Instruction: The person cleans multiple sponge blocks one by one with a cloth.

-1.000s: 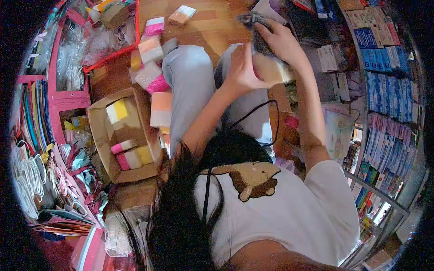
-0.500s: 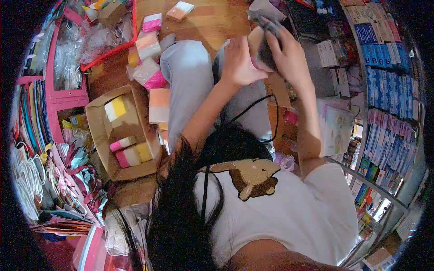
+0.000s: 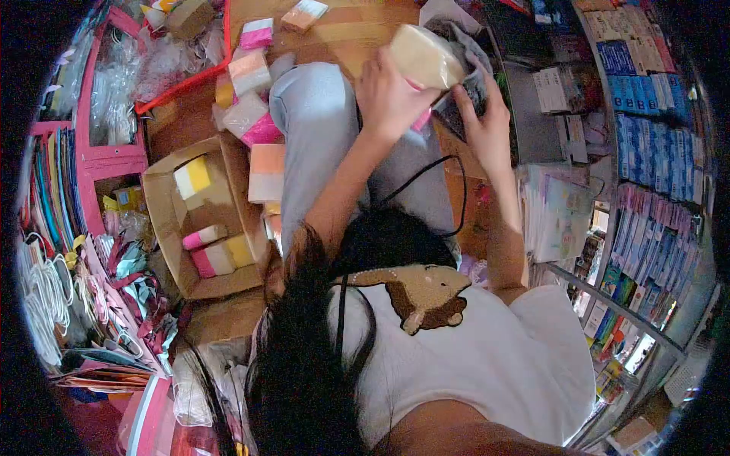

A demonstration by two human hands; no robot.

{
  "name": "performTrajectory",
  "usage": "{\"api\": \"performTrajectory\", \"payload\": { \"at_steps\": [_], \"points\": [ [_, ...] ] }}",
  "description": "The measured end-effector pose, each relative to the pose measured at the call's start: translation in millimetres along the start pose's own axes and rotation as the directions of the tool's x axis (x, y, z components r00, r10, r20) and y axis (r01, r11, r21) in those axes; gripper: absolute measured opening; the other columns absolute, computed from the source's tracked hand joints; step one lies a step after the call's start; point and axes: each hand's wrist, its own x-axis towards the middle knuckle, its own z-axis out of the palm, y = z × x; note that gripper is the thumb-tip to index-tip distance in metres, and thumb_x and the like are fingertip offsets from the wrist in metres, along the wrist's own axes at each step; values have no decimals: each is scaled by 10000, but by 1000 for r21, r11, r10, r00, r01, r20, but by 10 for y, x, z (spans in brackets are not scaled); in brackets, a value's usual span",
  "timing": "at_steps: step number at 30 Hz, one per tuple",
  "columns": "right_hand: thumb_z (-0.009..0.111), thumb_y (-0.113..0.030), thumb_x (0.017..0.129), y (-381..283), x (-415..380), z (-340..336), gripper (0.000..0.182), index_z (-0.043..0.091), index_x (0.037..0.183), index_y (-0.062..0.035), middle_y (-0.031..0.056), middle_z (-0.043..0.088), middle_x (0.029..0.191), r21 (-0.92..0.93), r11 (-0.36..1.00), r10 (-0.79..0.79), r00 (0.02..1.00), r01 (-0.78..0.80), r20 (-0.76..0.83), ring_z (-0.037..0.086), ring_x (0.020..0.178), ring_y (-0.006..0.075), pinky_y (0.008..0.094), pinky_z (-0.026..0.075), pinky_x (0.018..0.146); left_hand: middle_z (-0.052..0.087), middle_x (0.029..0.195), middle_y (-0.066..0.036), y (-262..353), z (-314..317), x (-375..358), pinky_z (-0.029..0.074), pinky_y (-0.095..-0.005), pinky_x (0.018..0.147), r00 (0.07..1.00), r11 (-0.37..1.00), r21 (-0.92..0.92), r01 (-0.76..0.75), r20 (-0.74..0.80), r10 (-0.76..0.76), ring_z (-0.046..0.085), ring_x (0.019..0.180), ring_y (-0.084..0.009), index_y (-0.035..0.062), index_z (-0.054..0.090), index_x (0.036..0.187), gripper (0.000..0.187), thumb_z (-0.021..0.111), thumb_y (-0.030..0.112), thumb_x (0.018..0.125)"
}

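Left hand point(image 3: 382, 99) holds block point(image 3: 422, 57), knee point(image 3: 313, 95) between it and carton point(image 3: 165, 220).

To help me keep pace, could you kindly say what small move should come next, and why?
Perhaps draw the grey cloth across the block: the left hand holds it with a cream face showing, and the right hand has the cloth beside it.

- Seemingly a shop or its stockroom
- Shelving point(image 3: 620, 310) packed with rows of matching boxes point(image 3: 654, 142)
- A pink rack point(image 3: 114, 161) crowded with clear plastic packets point(image 3: 118, 91)
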Motion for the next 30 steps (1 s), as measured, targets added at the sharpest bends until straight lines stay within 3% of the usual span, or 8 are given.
{"api": "performTrajectory", "payload": {
  "at_steps": [2,6,9,11,15,19,24,30],
  "points": [
    [543,-194,825,153,-146,82,369,471,1151,-35,108,576,857,231,960,162,987,-160,9,530,851,158,263,418,751,472,1027,-246,-74,-22,78,392,-420,830,965,923,-281,263,74,-252,457,1013,-356,-114,306,1081,954,769,456,471],
    [475,-219,875,176,-229,246,333,458,1129,-4,81,550,994,624,671,475,878,-400,53,488,894,162,246,379,803,339,1137,-342,-241,45,80,330,-424,906,995,939,-329,100,13,-101,366,1090,-422,-169,148,1183,1149,726,548,497],
    [467,-267,877,-15,-89,353,356,444,1126,-13,91,540,1006,521,842,191,980,-137,-52,483,917,163,274,379,817,282,1180,-374,-57,-74,-13,287,-427,945,997,992,-115,61,49,-56,323,1120,-447,-194,19,1230,1256,699,589,520],
    [496,-316,855,-27,-85,387,432,432,1139,3,109,539,1025,534,791,296,951,-298,91,492,930,166,285,384,827,279,1184,-375,-69,-55,-39,275,-394,956,930,826,-470,311,330,-162,309,1146,-419,-195,10,1230,1197,653,586,591],
    [516,-319,846,-136,47,278,411,475,1091,9,80,546,1001,582,695,429,893,-423,138,500,894,136,260,393,796,410,1150,-260,13,-296,52,267,-337,962,929,743,-630,228,368,27,363,1139,-312,-156,232,1212,856,527,511,762],
    [464,-440,841,145,129,153,546,461,1122,29,94,549,1019,805,274,522,784,-526,335,544,876,135,263,431,765,536,1033,-111,-191,-352,155,319,-295,913,926,596,-727,341,368,-81,455,1044,-195,-62,454,1110,550,411,429,866],
    [513,-351,843,-21,89,136,433,485,1086,7,67,562,961,729,289,582,718,-621,381,541,831,122,244,428,747,539,1031,-92,-33,-264,22,424,-282,816,863,130,-858,498,474,-177,527,928,-161,38,460,1139,594,434,532,810],
    [458,-275,885,161,190,244,286,515,943,-1,51,550,822,423,875,329,931,-237,-160,469,744,107,243,394,676,503,1137,-133,11,-242,-51,444,-405,851,802,-297,-787,541,589,-101,528,1006,-253,81,427,1185,631,365,581,805]
  ]
}}
